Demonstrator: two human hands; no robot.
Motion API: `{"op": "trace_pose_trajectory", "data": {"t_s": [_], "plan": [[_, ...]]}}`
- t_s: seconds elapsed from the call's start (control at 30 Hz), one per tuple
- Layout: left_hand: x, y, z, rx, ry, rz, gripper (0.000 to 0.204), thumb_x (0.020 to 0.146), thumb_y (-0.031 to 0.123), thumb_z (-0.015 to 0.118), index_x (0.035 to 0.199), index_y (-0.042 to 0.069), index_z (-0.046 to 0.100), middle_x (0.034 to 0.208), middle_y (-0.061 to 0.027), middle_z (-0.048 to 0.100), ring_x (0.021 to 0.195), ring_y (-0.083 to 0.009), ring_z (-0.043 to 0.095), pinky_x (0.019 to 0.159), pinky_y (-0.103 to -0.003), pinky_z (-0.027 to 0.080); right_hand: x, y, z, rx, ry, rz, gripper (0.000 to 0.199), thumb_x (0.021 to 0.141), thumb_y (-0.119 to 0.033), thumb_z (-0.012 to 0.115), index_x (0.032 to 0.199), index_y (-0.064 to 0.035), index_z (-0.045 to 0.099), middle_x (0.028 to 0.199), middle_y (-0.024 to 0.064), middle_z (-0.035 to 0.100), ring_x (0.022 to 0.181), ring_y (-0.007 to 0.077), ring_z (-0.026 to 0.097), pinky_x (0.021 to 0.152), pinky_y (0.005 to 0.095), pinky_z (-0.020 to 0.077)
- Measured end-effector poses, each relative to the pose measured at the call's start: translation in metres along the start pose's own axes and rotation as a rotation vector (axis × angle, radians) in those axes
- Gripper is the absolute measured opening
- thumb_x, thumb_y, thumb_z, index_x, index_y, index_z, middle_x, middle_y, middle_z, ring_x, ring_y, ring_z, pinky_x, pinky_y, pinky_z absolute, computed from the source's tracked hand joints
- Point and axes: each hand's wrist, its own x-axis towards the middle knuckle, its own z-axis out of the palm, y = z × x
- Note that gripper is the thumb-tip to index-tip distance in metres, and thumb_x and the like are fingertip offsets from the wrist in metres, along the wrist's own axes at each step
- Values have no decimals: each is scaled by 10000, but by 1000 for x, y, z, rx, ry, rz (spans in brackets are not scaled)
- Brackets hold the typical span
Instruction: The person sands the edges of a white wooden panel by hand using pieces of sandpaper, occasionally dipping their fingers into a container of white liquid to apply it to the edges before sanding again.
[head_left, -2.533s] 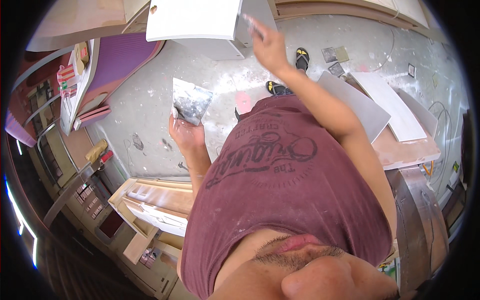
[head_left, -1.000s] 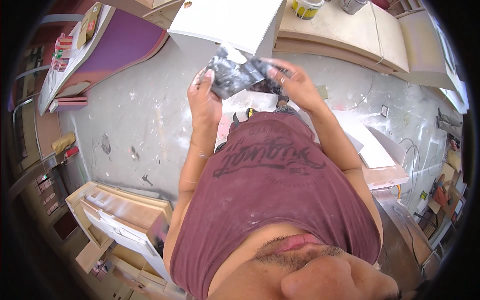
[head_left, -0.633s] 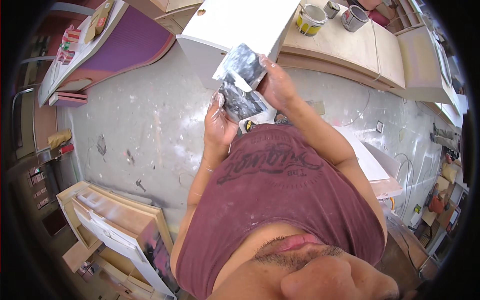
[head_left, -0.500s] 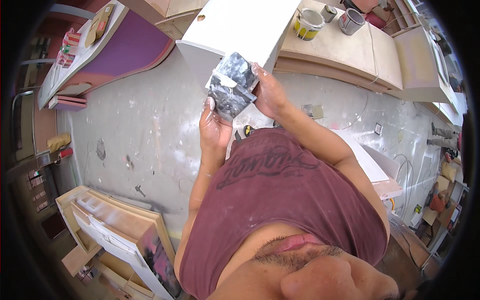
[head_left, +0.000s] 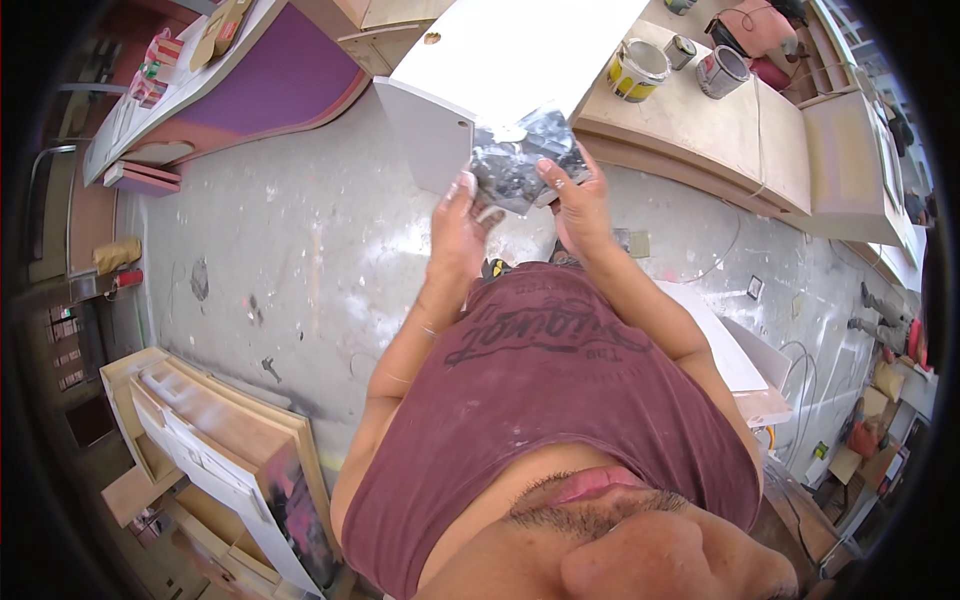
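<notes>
In front of my chest I hold two flat, dark putty scrapers smeared with white paste. My left hand (head_left: 459,228) grips the left scraper (head_left: 500,182) by its lower left edge, its fingers partly behind the plate. With the thumb on top, my right hand (head_left: 582,203) closes on the right scraper (head_left: 552,135). The two plates overlap or touch; where one ends is hard to make out. A white lump of paste (head_left: 512,133) shows near their upper edge. Just beyond them stands a white cabinet-like piece (head_left: 520,60).
To the right, a wooden bench (head_left: 690,130) bears a yellow-labelled can (head_left: 637,72), a grey can (head_left: 722,72) and a small tin (head_left: 680,50). A curved purple counter (head_left: 290,75) stands far left. Wooden panels (head_left: 225,425) lean at lower left. Another person's legs (head_left: 880,315) show at far right.
Both hands have shifted right. The scrapers have turned and now overlap more side by side, the right thumb resting on the plate's face. The view has moved slightly, so the bench appears lower.
</notes>
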Motion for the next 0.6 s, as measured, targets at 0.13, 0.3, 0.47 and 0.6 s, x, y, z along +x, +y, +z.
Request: {"op": "trace_pose_trajectory", "data": {"t_s": [0.13, 0.3, 0.47, 0.6], "plan": [[78, 65, -2, 578, 219, 693, 568, 935, 226, 634, 1389, -33, 413, 1222, -141, 595, 1122, -219, 574, 947, -315, 463, 2, -27, -32, 109, 128, -75, 533, 843, -33, 705, 1326, -4, 483, 1064, 53, 644, 913, 109, 622, 783, 251, 520], [226, 188, -30, 1317, 159, 584, 671, 858, 366, 701, 1307, -92, 503, 1252, -212, 595, 1163, -291, 570, 991, -368, 437, -10, -47, -66, 116, 263, -121, 428, 854, -20, 675, 1254, -16, 522, 1066, 52, 637, 931, 136, 624, 802, 295, 528], [283, 190, 17, 1349, -28, -31, 638, 828, 468, 712, 1200, -41, 614, 1132, -175, 653, 972, -242, 614, 862, -335, 472, -20, -38, -109, 89, 395, -166, 367, 869, -32, 634, 1221, -19, 531, 1121, 86, 625, 1015, 209, 628, 892, 372, 525], [317, 203, -23, 1534, -104, -169, 607, 775, 529, 742, 1090, 15, 676, 924, -102, 683, 782, -175, 611, 674, -305, 454, -27, -35, -113, 124, 429, -183, 345, 864, -27, 641, 1193, -31, 537, 1091, 71, 621, 989, 196, 629, 847, 363, 541]]}}
